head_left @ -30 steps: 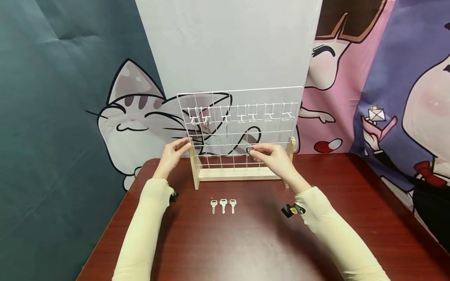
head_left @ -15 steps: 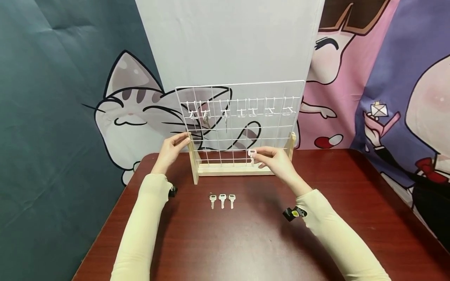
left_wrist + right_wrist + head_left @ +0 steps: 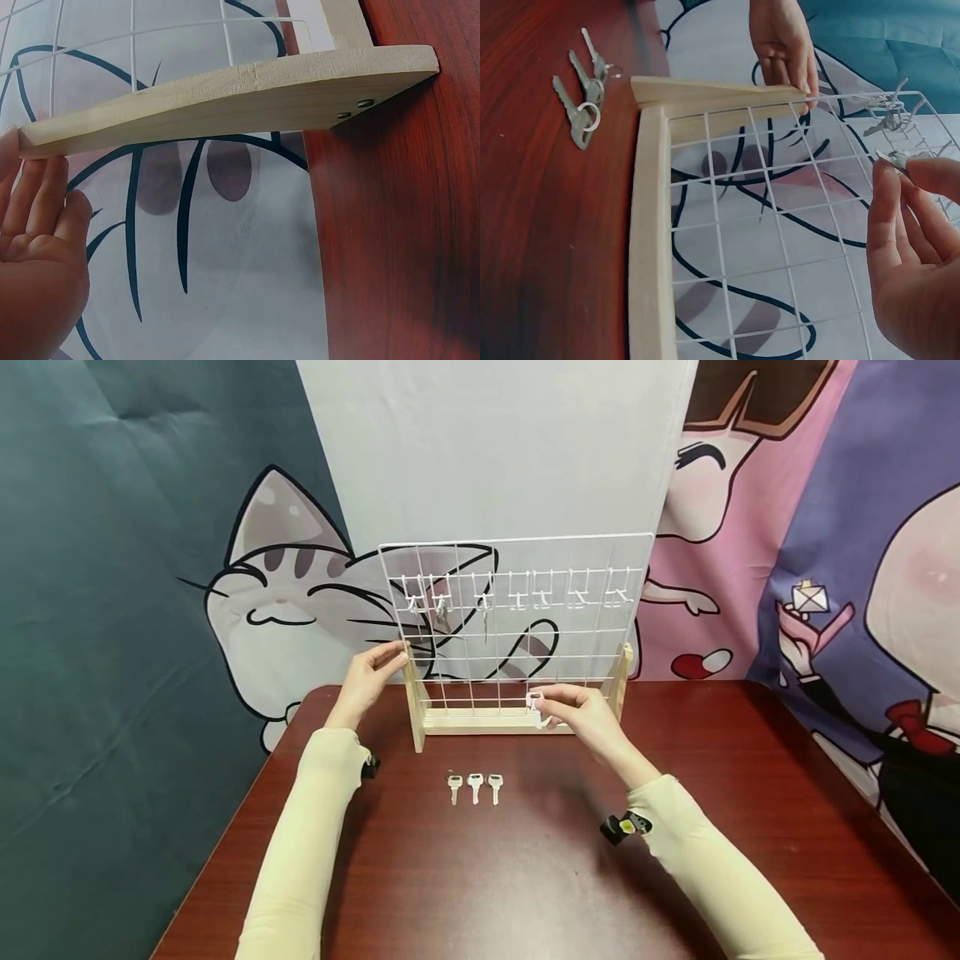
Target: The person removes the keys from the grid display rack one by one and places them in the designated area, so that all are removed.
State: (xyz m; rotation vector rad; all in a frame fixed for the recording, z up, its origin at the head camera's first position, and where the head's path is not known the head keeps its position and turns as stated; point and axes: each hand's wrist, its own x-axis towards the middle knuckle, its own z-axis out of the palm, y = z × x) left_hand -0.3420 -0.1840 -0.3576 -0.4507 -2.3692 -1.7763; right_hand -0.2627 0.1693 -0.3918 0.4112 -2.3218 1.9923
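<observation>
My left hand (image 3: 367, 681) pinches the top of the wooden upright (image 3: 413, 702) at the left end of a white wire grid rack (image 3: 517, 540). In the left wrist view, the thumb lies on one side of that upright (image 3: 225, 97) and the fingers on the other. My right hand (image 3: 588, 718) holds a silver key (image 3: 534, 700) between thumb and fingertips, in front of the lower right part of the grid. Up close in the right wrist view, the fingertips partly cover the key (image 3: 891, 159). Keys hang from hooks at the rack's left, one of them a silver key (image 3: 443, 617).
Three silver keys (image 3: 476, 787) lie in a row on the red-brown table (image 3: 480, 877), with small rings on them in the right wrist view. White hooks (image 3: 577, 597) line the upper grid. A printed cloth backdrop (image 3: 277, 585) stands behind the rack.
The key in my right hand has turned from dark to bright and its blade now points down. That hand has dropped slightly. My left hand stays at the upright.
</observation>
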